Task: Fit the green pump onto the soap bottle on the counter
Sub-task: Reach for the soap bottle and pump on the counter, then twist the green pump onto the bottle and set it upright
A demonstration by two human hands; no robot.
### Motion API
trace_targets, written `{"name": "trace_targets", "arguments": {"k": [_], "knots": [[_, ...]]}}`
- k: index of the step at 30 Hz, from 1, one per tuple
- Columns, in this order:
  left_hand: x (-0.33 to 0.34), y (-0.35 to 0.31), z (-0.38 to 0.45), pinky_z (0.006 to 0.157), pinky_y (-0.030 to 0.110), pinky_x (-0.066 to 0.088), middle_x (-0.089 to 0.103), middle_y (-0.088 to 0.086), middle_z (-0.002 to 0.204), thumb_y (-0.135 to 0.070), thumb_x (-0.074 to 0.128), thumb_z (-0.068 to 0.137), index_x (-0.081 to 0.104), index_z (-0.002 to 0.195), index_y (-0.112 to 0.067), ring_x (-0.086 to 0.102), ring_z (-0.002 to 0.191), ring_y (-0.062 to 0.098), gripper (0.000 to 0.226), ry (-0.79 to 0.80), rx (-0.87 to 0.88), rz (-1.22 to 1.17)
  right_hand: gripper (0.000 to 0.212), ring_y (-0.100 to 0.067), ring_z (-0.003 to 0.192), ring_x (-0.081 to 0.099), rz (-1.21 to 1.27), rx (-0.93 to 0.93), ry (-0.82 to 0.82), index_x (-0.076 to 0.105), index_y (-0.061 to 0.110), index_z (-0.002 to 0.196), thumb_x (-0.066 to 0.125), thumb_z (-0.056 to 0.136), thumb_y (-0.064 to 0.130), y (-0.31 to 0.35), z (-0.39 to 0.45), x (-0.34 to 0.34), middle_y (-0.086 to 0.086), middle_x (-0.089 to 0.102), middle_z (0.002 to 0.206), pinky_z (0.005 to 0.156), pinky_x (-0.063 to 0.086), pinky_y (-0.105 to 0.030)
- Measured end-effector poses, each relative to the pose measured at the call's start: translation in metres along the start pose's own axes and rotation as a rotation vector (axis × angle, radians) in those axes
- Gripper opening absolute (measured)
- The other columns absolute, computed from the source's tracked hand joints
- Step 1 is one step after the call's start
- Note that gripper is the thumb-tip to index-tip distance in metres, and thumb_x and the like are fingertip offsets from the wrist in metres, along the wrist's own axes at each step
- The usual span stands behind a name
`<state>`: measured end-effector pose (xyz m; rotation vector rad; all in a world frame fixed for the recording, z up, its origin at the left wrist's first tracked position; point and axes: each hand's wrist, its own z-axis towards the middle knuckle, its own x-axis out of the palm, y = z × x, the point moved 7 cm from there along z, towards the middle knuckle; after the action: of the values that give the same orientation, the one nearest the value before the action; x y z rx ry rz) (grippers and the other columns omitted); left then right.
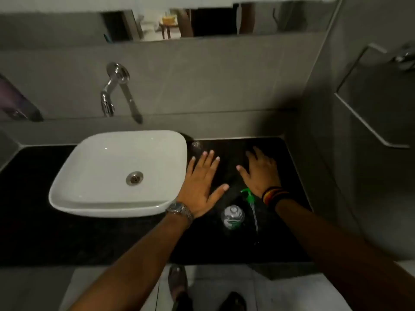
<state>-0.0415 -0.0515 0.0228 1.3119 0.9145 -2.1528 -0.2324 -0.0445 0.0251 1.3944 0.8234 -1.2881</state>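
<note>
A small clear soap bottle [232, 216] with a green label stands upright on the black counter [89, 239], seen from above, with no pump on it. The green pump [249, 197] lies flat on the counter just right of the bottle, its clear dip tube pointing toward me. My left hand [201, 187] is spread flat, palm down, over the counter beyond the bottle and to its left. My right hand [260, 171] is also spread, palm down, beyond the pump. Neither hand holds anything.
A white square basin [74, 189] sits on the counter to the left, touching my left wrist area. A chrome wall tap [119, 90] hangs above it. A grey wall closes the counter's right end. The counter's front edge is near me.
</note>
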Motion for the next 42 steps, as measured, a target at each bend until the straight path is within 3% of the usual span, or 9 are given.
{"name": "trace_targets", "arguments": {"k": [5,12,19,22,25,29,33,37,42], "knots": [[0.058,-0.008,-0.047,0.128,0.05,0.005,0.018,0.003,0.17,-0.074,0.044,0.09,0.021,0.159,-0.018,0.005,0.158,0.016,0.092,0.194,0.016,-0.072,0.039,-0.037,0.11,0.067,0.115,0.301,0.435,0.073,0.009,0.109,0.068,0.089,0.041,-0.046,-0.03,0.072,-0.017,0.068,0.121,0.094,0.056,-0.043],[0.083,-0.01,-0.05,0.126,0.039,0.022,0.065,-0.005,0.138,-0.063,0.073,0.078,0.065,0.131,-0.025,0.041,0.145,0.015,0.066,0.216,-0.143,-0.352,0.049,-0.034,0.113,0.069,0.086,0.453,0.462,0.074,0.013,0.113,0.084,0.075,0.043,-0.047,-0.02,0.093,-0.013,0.075,0.119,0.091,0.059,-0.041],[0.089,-0.007,-0.051,0.121,0.034,0.026,0.07,-0.008,0.128,-0.061,0.075,0.077,0.07,0.12,-0.029,0.045,0.141,0.015,0.053,0.249,-0.179,-0.426,0.06,-0.031,0.115,0.069,0.009,0.415,0.548,0.072,0.013,0.119,0.088,0.069,0.043,-0.052,-0.014,0.087,-0.01,0.073,0.123,0.091,0.057,-0.036],[0.088,-0.008,-0.053,0.122,0.037,0.025,0.071,-0.009,0.125,-0.061,0.075,0.076,0.071,0.117,-0.03,0.044,0.141,0.015,0.051,0.247,-0.174,-0.434,0.05,-0.034,0.102,0.072,0.207,0.407,0.442,0.076,0.011,0.101,0.084,0.071,0.05,-0.054,-0.018,0.055,-0.014,0.077,0.107,0.083,0.058,-0.036],[0.085,-0.007,-0.053,0.123,0.037,0.024,0.071,-0.007,0.126,-0.062,0.077,0.074,0.072,0.119,-0.03,0.044,0.141,0.015,0.055,0.239,-0.191,-0.437,0.039,-0.024,0.079,0.074,0.486,0.311,0.137,0.077,0.015,0.076,0.082,0.073,0.053,-0.052,-0.032,0.004,-0.005,0.077,0.078,0.076,0.06,-0.04],[0.082,-0.007,-0.053,0.121,0.032,0.021,0.07,-0.007,0.129,-0.061,0.077,0.074,0.072,0.121,-0.03,0.043,0.142,0.015,0.056,0.231,-0.186,-0.435,0.04,-0.011,0.086,0.072,0.904,0.255,-0.071,0.075,0.022,0.093,0.078,0.073,0.057,-0.044,-0.07,-0.047,0.003,0.076,0.093,0.079,0.059,-0.029],[0.084,-0.006,-0.053,0.126,0.04,0.016,0.061,-0.006,0.143,-0.06,0.077,0.075,0.07,0.127,-0.028,0.035,0.147,0.015,0.062,0.254,-0.182,-0.397,0.022,0.0,0.076,0.061,0.893,0.069,-0.206,0.068,0.025,0.094,0.076,0.082,0.041,-0.02,-0.098,-0.065,0.01,0.062,0.09,0.068,0.048,-0.009],[0.084,-0.006,-0.052,0.127,0.042,0.009,0.05,-0.006,0.153,-0.063,0.075,0.075,0.069,0.127,-0.03,0.026,0.152,0.016,0.061,0.27,-0.176,-0.36,0.016,-0.011,0.074,0.059,0.846,0.036,-0.221,0.065,0.03,0.092,0.079,0.085,0.034,-0.012,-0.107,-0.044,0.004,0.061,0.09,0.064,0.047,-0.014],[0.083,-0.007,-0.053,0.127,0.047,0.009,0.045,-0.004,0.157,-0.063,0.074,0.075,0.066,0.131,-0.036,0.023,0.153,0.02,0.062,0.276,-0.183,-0.335,0.017,-0.004,0.079,0.06,0.604,0.009,-0.049,0.061,0.038,0.09,0.074,0.082,0.045,-0.004,-0.111,0.01,0.013,0.057,0.098,0.072,0.054,-0.025]]}}
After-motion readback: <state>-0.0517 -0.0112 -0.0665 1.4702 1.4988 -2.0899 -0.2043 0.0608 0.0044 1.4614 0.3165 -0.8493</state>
